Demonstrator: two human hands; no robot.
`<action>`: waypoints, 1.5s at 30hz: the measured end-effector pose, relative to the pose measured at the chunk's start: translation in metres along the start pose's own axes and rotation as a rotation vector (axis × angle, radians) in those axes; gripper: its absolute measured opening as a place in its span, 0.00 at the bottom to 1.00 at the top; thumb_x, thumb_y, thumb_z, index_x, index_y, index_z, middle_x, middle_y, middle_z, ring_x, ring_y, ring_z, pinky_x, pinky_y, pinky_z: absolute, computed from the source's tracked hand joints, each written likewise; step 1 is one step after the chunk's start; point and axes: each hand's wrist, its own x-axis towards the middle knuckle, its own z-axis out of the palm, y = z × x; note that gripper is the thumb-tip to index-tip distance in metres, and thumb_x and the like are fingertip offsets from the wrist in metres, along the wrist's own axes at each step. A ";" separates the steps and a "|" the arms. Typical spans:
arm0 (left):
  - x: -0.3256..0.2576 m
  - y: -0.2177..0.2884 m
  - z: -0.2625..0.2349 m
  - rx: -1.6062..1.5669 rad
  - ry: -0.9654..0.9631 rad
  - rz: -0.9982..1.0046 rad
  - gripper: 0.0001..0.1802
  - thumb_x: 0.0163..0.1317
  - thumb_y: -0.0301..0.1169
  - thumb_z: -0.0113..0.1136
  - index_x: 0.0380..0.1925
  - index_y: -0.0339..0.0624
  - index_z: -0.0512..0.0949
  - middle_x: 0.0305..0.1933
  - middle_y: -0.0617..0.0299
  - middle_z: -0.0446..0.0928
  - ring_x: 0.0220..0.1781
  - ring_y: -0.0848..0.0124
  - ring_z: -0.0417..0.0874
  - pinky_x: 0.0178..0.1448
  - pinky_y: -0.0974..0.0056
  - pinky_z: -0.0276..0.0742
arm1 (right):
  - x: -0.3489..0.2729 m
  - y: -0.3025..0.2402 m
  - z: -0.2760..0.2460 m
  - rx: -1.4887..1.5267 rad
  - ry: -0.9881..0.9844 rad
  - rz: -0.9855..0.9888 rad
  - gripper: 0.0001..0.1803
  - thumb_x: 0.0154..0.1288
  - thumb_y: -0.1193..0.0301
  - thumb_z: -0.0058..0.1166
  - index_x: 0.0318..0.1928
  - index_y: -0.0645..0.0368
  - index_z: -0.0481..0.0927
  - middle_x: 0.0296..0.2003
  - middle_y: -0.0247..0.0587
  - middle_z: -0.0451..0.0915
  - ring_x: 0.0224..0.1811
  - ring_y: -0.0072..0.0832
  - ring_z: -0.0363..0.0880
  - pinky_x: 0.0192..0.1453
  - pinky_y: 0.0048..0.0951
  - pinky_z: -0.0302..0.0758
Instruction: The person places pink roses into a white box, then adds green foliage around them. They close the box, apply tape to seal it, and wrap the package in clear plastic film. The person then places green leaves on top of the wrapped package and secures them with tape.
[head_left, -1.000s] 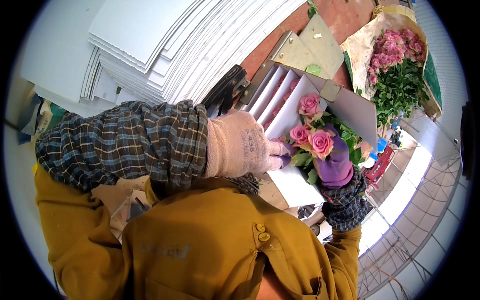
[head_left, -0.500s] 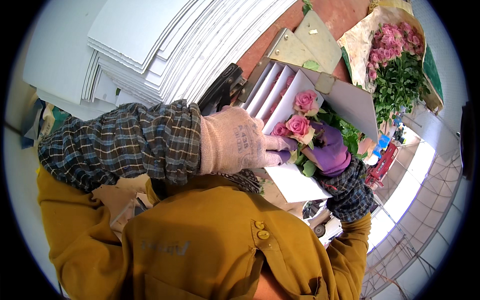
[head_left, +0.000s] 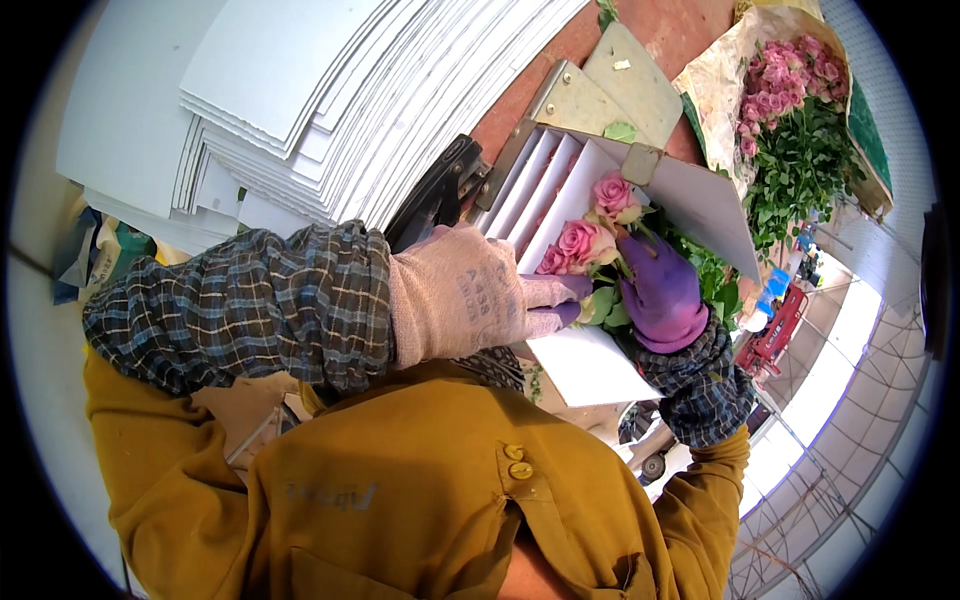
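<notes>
Three pink roses (head_left: 587, 243) lie in a row against a white cardboard divider in a metal-framed holder (head_left: 520, 150). My left hand (head_left: 478, 292), in a pale glove with purple fingertips, reaches across the holder's near side. Its visible fingers are stretched out beside the lowest rose, over a white card (head_left: 592, 368); its thumb side is partly hidden. On the stem side is my right hand (head_left: 662, 292) in a purple glove, fingers bent and closed at a rose's stem just below the blooms. Green leaves (head_left: 607, 308) show between the two hands. More pink petals show between the dividers.
Stacks of white cardboard sheets (head_left: 300, 90) fill the upper left. A black stapler-like tool (head_left: 440, 185) sits beside the holder. At the upper right, a large bunch of pink roses (head_left: 790, 85) lies in paper wrapping. The table (head_left: 660, 40) is reddish.
My right hand has shifted up along the stems toward the blooms, its fingers more visible. The roses have moved slightly, and my left hand is a little further left.
</notes>
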 end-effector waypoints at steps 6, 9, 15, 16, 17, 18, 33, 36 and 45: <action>-0.003 -0.012 0.005 -0.017 0.119 0.120 0.26 0.54 0.24 0.52 0.54 0.60 0.73 0.63 0.74 0.71 0.26 0.72 0.80 0.28 0.70 0.79 | -0.004 0.000 0.004 -0.221 -0.064 -0.104 0.29 0.47 0.70 0.60 0.54 0.55 0.70 0.38 0.39 0.75 0.37 0.38 0.76 0.32 0.38 0.74; -0.003 -0.034 -0.002 -0.133 0.424 0.118 0.27 0.50 0.18 0.53 0.50 0.59 0.77 0.56 0.71 0.77 0.27 0.72 0.81 0.30 0.71 0.79 | -0.004 0.000 0.009 -0.311 -0.039 -0.137 0.26 0.50 0.68 0.57 0.52 0.54 0.71 0.37 0.33 0.76 0.36 0.32 0.77 0.29 0.35 0.74; 0.007 -0.052 -0.023 -0.052 0.514 0.095 0.26 0.51 0.20 0.56 0.50 0.61 0.79 0.53 0.69 0.79 0.33 0.68 0.84 0.35 0.69 0.81 | -0.003 0.001 0.016 -0.359 0.040 -0.165 0.20 0.54 0.68 0.52 0.50 0.56 0.73 0.37 0.32 0.76 0.33 0.27 0.77 0.28 0.32 0.73; 0.011 -0.046 -0.026 -0.012 0.443 0.117 0.26 0.51 0.21 0.57 0.50 0.62 0.79 0.53 0.70 0.79 0.34 0.69 0.84 0.36 0.69 0.81 | -0.003 0.000 0.017 -0.372 0.043 -0.159 0.20 0.54 0.68 0.52 0.50 0.56 0.73 0.37 0.32 0.76 0.33 0.27 0.77 0.28 0.31 0.73; 0.015 -0.041 -0.027 0.002 0.348 0.116 0.30 0.50 0.21 0.56 0.53 0.66 0.77 0.57 0.72 0.76 0.36 0.70 0.84 0.37 0.68 0.82 | -0.003 -0.001 0.018 -0.365 0.054 -0.162 0.20 0.54 0.68 0.51 0.50 0.56 0.73 0.37 0.32 0.76 0.33 0.27 0.77 0.28 0.31 0.73; 0.019 -0.041 -0.026 0.063 0.299 0.111 0.31 0.50 0.21 0.56 0.53 0.66 0.76 0.58 0.72 0.75 0.36 0.70 0.84 0.37 0.68 0.82 | -0.002 -0.003 0.017 -0.359 0.065 -0.164 0.20 0.54 0.68 0.51 0.50 0.56 0.73 0.37 0.32 0.76 0.32 0.27 0.76 0.27 0.32 0.73; 0.024 -0.003 -0.026 0.140 0.076 -0.070 0.25 0.58 0.47 0.56 0.54 0.51 0.73 0.60 0.67 0.72 0.32 0.69 0.80 0.29 0.66 0.78 | 0.013 0.007 -0.006 0.194 0.333 0.041 0.11 0.54 0.76 0.58 0.40 0.61 0.79 0.31 0.49 0.78 0.29 0.43 0.77 0.33 0.35 0.73; 0.024 -0.003 -0.006 0.158 0.227 -0.043 0.26 0.60 0.49 0.54 0.56 0.53 0.73 0.60 0.67 0.72 0.30 0.69 0.80 0.28 0.65 0.78 | 0.019 0.008 0.002 0.209 0.282 0.104 0.11 0.53 0.76 0.57 0.40 0.60 0.79 0.30 0.49 0.77 0.31 0.45 0.77 0.35 0.37 0.73; 0.032 0.001 -0.010 0.082 -0.082 -0.082 0.20 0.63 0.38 0.50 0.55 0.55 0.75 0.60 0.65 0.73 0.36 0.63 0.86 0.31 0.54 0.83 | 0.017 0.009 0.014 0.078 0.425 -0.100 0.07 0.52 0.75 0.57 0.35 0.54 0.77 0.33 0.39 0.78 0.26 0.39 0.78 0.27 0.36 0.75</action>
